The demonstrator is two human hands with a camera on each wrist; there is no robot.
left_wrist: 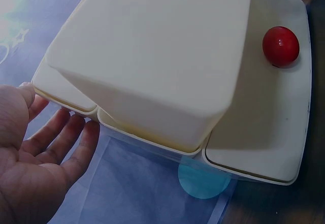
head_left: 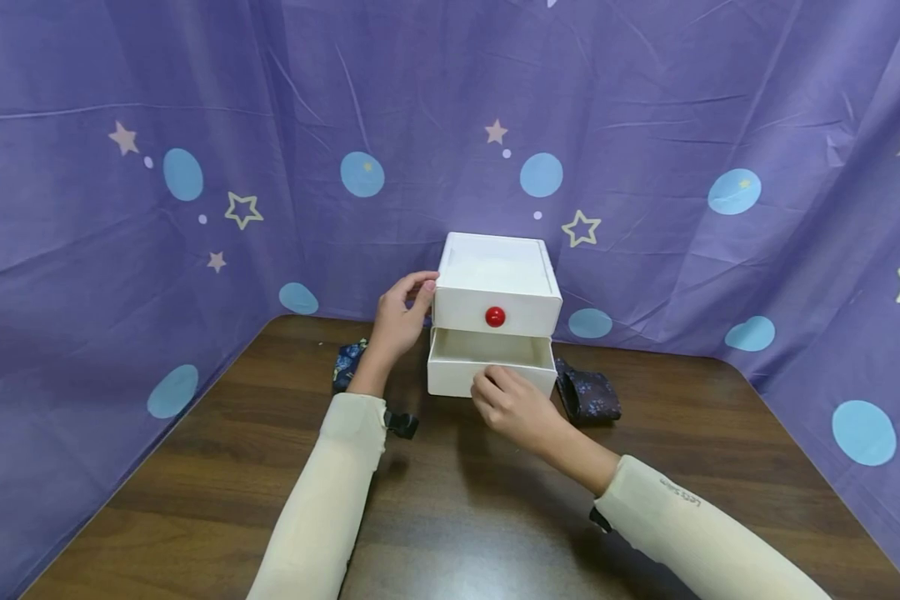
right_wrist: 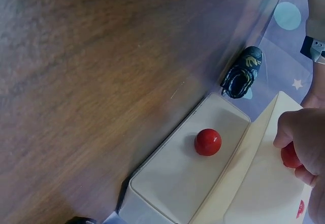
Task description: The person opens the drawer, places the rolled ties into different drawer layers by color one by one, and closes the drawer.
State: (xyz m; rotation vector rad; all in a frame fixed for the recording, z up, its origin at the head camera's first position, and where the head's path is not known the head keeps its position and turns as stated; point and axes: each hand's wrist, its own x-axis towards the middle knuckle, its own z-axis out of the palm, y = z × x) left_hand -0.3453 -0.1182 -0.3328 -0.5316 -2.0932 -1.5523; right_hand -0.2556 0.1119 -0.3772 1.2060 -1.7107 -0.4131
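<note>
A white unit of three drawers [head_left: 498,262] stands on the table. Its middle drawer [head_left: 456,377] is pulled out. My right hand [head_left: 512,404] is at the front of that drawer, pinching its round red knob [right_wrist: 289,157] between thumb and fingers. My left hand [head_left: 401,315] rests its fingertips against the left side of the unit near the top; its fingers [left_wrist: 60,138] are spread and gently bent. The top drawer [head_left: 457,310] is in, with a red knob. The bottom drawer [right_wrist: 170,188], also in, shows its own red knob; from the head view it is hidden.
A dark blue patterned fabric pouch [head_left: 345,371] lies left of the unit, partly behind my left wrist. Another dark floral pouch [head_left: 594,396] lies at its right. The brown wooden table [head_left: 217,467] meets a purple curtain [head_left: 420,75] behind the unit.
</note>
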